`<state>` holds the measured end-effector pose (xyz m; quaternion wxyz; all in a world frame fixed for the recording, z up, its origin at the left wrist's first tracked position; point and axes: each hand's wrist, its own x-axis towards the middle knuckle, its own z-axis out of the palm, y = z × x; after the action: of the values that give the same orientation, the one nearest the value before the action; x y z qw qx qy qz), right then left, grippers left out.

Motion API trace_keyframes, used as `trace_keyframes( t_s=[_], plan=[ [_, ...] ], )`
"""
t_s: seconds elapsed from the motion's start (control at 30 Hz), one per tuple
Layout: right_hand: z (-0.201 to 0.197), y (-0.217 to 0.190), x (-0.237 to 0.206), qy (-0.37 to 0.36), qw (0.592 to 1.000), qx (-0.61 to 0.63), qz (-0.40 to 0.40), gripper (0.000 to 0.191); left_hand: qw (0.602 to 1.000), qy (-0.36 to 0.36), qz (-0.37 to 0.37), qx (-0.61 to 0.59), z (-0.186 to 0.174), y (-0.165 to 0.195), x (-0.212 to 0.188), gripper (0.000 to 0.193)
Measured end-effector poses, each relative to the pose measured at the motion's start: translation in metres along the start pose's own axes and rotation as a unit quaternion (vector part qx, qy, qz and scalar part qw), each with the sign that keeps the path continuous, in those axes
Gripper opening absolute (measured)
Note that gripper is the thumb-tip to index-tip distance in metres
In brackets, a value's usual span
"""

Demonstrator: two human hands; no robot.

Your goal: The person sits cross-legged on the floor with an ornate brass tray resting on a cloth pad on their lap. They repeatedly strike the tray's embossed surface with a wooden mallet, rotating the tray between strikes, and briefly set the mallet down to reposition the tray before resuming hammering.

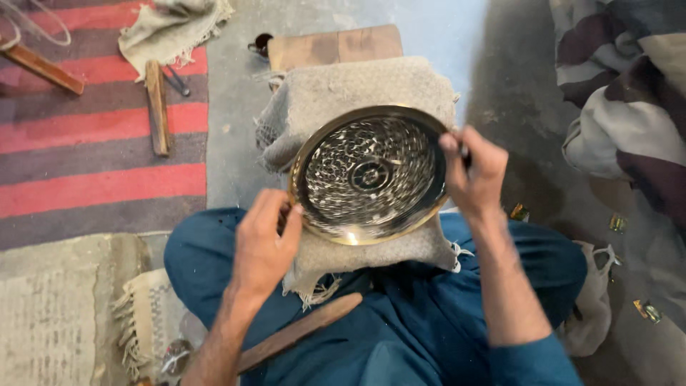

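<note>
A round brass dish (369, 174) with a shiny hammered inside lies tilted on a grey felt pad (336, 93) that covers a wooden block (332, 46). My left hand (263, 243) grips the dish's near left rim with fingers curled over the edge. On the right rim, my right hand (473, 171) pinches the edge between thumb and fingers. A small dark thing shows at the right fingertips; I cannot tell what it is. A wooden stick (300, 332) rests across my lap on blue cloth.
A red and grey striped rug (93, 129) lies to the left with a wooden mallet (157, 104) and a rag (171, 28) on it. A bundled blanket (629, 93) sits at right. Small gold bits (519, 211) lie on the concrete floor.
</note>
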<state>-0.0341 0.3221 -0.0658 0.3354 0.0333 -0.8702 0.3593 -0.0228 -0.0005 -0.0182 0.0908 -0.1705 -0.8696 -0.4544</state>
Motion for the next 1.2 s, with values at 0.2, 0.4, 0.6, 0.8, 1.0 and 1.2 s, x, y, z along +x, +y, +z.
trace_keyframes(
  t_s=[0.2, 0.4, 0.6, 0.8, 1.0, 1.2],
  plan=[
    [0.024, 0.009, -0.066, 0.032, 0.993, 0.049, 0.103, 0.032, 0.991, -0.038, 0.102, 0.075, -0.026, 0.002, 0.046, 0.013],
    [0.014, 0.008, -0.047, 0.064, 0.991, 0.002, 0.121, 0.028, 0.996, -0.071, 0.030, 0.049, -0.026, 0.014, 0.050, 0.018],
    [-0.018, -0.011, 0.030, -0.013, 0.991, -0.115, -0.060, 0.043, 0.996, -0.073, 0.049, 0.027, -0.025, 0.011, 0.045, 0.015],
    [-0.011, -0.066, 0.113, -0.118, 0.929, -0.167, -0.308, 0.053, 0.992, -0.084, 0.078, 0.049, -0.032, 0.012, 0.044, 0.016],
    [-0.011, -0.088, 0.127, -0.056, 0.924, -0.129, -0.356, 0.035, 0.995, -0.081, 0.030, 0.040, -0.029, 0.012, 0.042, 0.019],
    [-0.049, -0.015, 0.041, 0.041, 0.997, -0.017, 0.066, 0.036, 0.994, -0.107, -0.032, 0.023, -0.024, 0.001, 0.032, 0.033]
  ],
)
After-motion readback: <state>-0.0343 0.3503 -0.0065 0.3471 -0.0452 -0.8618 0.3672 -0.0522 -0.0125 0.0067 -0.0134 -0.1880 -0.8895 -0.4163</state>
